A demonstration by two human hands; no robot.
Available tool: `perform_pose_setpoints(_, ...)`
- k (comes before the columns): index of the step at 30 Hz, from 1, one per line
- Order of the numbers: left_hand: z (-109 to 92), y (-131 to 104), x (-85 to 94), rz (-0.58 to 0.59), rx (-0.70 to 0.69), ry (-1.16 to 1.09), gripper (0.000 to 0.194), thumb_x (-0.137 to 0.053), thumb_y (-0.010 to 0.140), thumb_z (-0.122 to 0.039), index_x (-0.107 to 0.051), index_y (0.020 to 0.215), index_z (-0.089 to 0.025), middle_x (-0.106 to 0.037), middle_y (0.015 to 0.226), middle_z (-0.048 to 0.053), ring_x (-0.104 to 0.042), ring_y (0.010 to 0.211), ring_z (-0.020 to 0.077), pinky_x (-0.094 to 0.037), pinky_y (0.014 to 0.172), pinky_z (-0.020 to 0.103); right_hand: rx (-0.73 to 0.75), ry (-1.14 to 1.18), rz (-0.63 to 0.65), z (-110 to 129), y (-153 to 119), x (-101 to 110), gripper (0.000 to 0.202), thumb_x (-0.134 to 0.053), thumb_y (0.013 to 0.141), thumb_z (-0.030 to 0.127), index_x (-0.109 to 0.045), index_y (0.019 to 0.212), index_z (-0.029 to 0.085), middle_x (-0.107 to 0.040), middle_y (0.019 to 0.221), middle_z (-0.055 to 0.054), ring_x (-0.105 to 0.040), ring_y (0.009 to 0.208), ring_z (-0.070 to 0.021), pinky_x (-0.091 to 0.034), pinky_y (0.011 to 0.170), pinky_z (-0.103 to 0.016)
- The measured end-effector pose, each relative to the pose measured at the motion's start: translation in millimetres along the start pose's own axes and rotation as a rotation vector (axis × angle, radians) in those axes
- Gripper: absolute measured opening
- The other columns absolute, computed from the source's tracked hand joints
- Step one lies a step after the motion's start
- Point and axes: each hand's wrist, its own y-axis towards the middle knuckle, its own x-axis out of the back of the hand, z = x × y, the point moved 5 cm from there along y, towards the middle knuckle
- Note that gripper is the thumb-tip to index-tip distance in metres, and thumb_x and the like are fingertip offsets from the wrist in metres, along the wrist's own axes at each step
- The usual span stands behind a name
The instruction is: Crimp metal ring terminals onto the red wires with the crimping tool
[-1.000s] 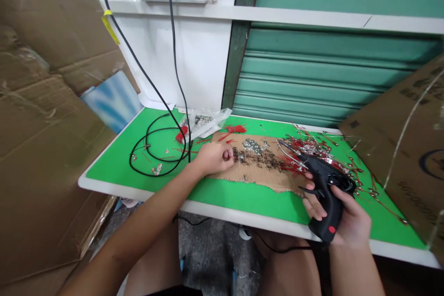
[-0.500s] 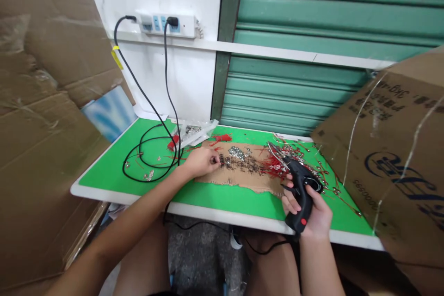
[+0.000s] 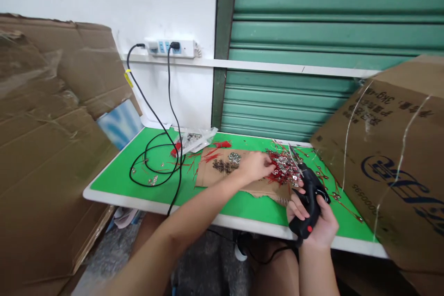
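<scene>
My right hand [image 3: 314, 215] is wrapped round the handle of a black hot glue gun [image 3: 310, 201], whose nozzle points up and away over the table. My left hand [image 3: 255, 166] is at the left edge of a pile of red cords with silvery metal pieces [image 3: 286, 166]. Its fingers are pressed together at the cords; whatever is between them is too small to make out. Under the pile lies a torn cardboard sheet [image 3: 208, 178], which also bears small dark pieces [image 3: 222, 165] and a heap of silvery pieces [image 3: 235, 158].
A clear plastic bag [image 3: 201, 138] and a red bundle [image 3: 222, 144] lie at the back of the green table [image 3: 114, 178]. Black cables [image 3: 169, 97] run from a wall power strip [image 3: 173, 48]. Cardboard boxes stand at left [image 3: 45, 148] and right [image 3: 391, 157].
My left hand has moved right, from the dark pieces to the red cord pile. My right hand still holds the glue gun in nearly the same place. The camera view has tilted up somewhat.
</scene>
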Motion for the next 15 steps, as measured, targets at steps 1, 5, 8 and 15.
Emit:
perform_pose_setpoints(1, -2, 6, -3.7, 0.004, 0.019, 0.0, 0.027, -0.063, 0.093, -0.038, -0.081, 0.1, -0.019, -0.08, 0.098, 0.008, -0.072, 0.087, 0.0214, -0.048, 0.07, 0.028, 0.013, 0.01, -0.002, 1, 0, 0, 0.04, -0.079, 0.073, 0.023, -0.066, 0.109, 0.015, -0.059, 0.082, 0.001, -0.037, 0.044, -0.0033, -0.048, 0.037, -0.015)
perform_pose_setpoints(5, 18, 8, 14.3, -0.023, 0.026, 0.089, 0.041, -0.05, 0.099, -0.04, -0.079, 0.083, -0.015, -0.078, 0.081, 0.01, -0.069, 0.073, 0.0197, -0.044, 0.063, 0.027, 0.018, 0.024, -0.017, 0, 2, 0, 0.042, -0.081, 0.072, 0.022, -0.065, 0.11, 0.014, -0.059, 0.082, 0.0, -0.038, 0.044, -0.0041, -0.048, 0.037, -0.016)
perform_pose_setpoints(8, 50, -4, 40.5, -0.016, -0.03, 0.202, 0.047, -0.048, 0.1, -0.038, -0.075, 0.07, -0.014, -0.075, 0.07, 0.011, -0.068, 0.067, 0.0192, -0.045, 0.063, 0.027, -0.002, -0.001, -0.006, -2, 2, -1, 0.04, -0.081, 0.073, 0.023, -0.065, 0.109, 0.017, -0.06, 0.082, 0.0, -0.038, 0.045, -0.0051, -0.048, 0.037, -0.018)
perform_pose_setpoints(15, 93, -24, 46.3, 0.091, -0.088, 0.259, 0.027, -0.061, 0.086, -0.021, -0.079, 0.106, -0.021, -0.081, 0.104, 0.004, -0.074, 0.094, 0.0215, -0.055, 0.078, 0.027, -0.025, -0.039, -0.002, -4, 3, -3, 0.033, -0.078, 0.076, 0.025, -0.068, 0.107, 0.02, -0.061, 0.084, -0.001, -0.037, 0.045, -0.0061, -0.049, 0.036, -0.019)
